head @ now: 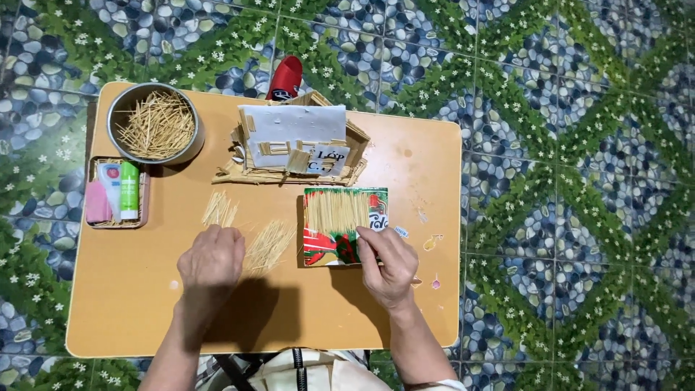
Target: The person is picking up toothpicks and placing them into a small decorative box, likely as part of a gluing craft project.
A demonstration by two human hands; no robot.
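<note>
Both forearms come up from the bottom edge of the frame onto the orange tabletop (130,304). Right hand (387,264), lower middle of the frame, has its grip pressed flat rather than pinching: fingers lie on the lower right corner of a red, green and white card (340,246) and pin it down. A tidy row of toothpicks (337,210) covers the card's upper half, lying side by side. Left hand (211,262), lower left of centre, is curled loosely with fingertips down on the tabletop at the edge of a loose pile of toothpicks (268,245); whether a stick is pinched under them I cannot tell. A smaller bunch (219,210) lies just above that hand.

Judging from this, the step in hand is laying sticks onto the card, with its lower half bare. The next move would call for lifting one stick cleanly and setting it parallel against the row while the card is held down.

Further up sit a small stick house (293,148), a metal bowl of toothpicks (156,124) at upper left, and a tray with glue tubes (116,192) below the bowl.
</note>
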